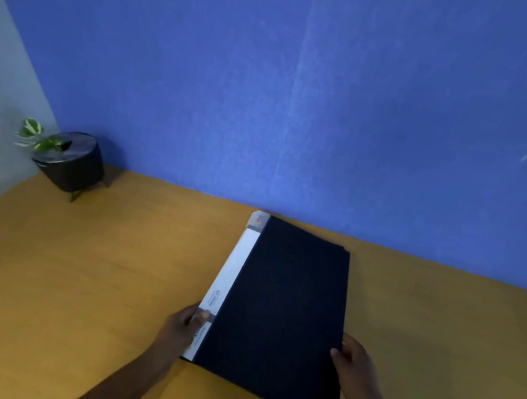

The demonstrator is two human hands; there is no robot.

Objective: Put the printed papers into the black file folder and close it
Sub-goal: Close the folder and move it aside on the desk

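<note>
Forearms: nearest the lens, reaching in from the bottom edge toward the folder.
Desk [68, 289]: largest surface, orange-brown, bare apart from folder and pot; blue wall behind.
Folder [278, 312]: black, lying flat and closed on the desk, right of centre, angled with its far end toward the wall; white labelled spine strip along its left edge.
Papers: none visible; possibly inside already, cannot tell. Faint stepped layers along the folder's right edge, too dark to say whether sheets or sleeves.
Pot [71, 162]: dark, on small legs, with a leafy sprig, in the far left corner, well apart from the folder.
Left hand [182, 324]: grip closed on the spine near its lower end, thumb on top of the strip.
Right hand [352, 358]: fingers curled over the folder's open right edge, pinching the cover.
Risk, lifting: if raised with the open edge tipped down, loose sheets could slide out on the right.
Risk, cover: a slack right-hand pinch could let the cover spring up.
Risk, edges: squaring by pushing inward could crumple any sheet corners poking out.
Risk, pot: little; too far off for a stray sweep.
</note>
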